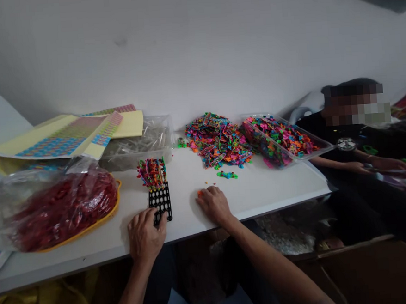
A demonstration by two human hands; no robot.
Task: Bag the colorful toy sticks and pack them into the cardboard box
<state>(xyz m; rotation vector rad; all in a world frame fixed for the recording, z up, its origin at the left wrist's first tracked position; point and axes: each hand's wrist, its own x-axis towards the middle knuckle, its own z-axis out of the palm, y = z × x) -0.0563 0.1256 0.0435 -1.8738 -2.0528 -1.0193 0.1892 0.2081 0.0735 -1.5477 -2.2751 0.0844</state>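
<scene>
My left hand is at the near end of a black plastic grid rack, thumb and fingers closed on its edge. Colourful toy skateboards stand on edge in a close row at the rack's far end. My right hand rests on the table with curled fingers, and a small orange piece shows at the fingertips; its kind is unclear. Just beyond that hand lie a few tiny orange bits. A single green and blue toy skateboard lies in front of the heap of similar ones.
A clear bin of colourful pieces stands right of the heap. To the left are a bag of dark red pieces in a yellow-rimmed basket, a clear box and sticker sheets. A co-worker sits at the far right.
</scene>
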